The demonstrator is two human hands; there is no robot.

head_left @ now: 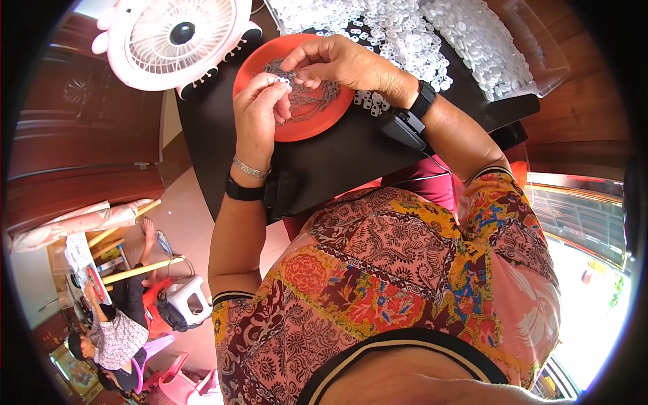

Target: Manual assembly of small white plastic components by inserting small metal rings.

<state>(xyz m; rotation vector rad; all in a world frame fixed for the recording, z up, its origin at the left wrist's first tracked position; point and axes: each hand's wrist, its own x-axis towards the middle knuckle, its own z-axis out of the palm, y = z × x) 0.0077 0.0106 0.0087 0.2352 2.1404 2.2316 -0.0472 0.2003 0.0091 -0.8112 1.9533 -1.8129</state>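
- Clock directions run from the middle of the orange-red plate (307,129), with the person's body toward 6
- The plate lies on a dark table (206,138) and holds a tangle of thin grey pieces (329,96)
- At 10 stands a white-and-pink fan (182,32); at 2 spread loose white pieces (412,57), with a clear bin (545,54) of more white pieces beyond
- Past the table, pale floor (185,199) shows between 7 and 8; a white stool (194,305) and another person (120,337) are at 7, a bright opening (584,297) at 4
- The table's left edge runs from 9 to 7; dark top shows inside it and again toward 5, while 10 to 3 is crowded
- Over the plate's middle, the left hand (258,108) pinches a small white tab (283,82) between fingertips
- The right hand (341,64), at 2, has its fingertips drawn close together just beside the tab; I cannot tell whether they grip anything
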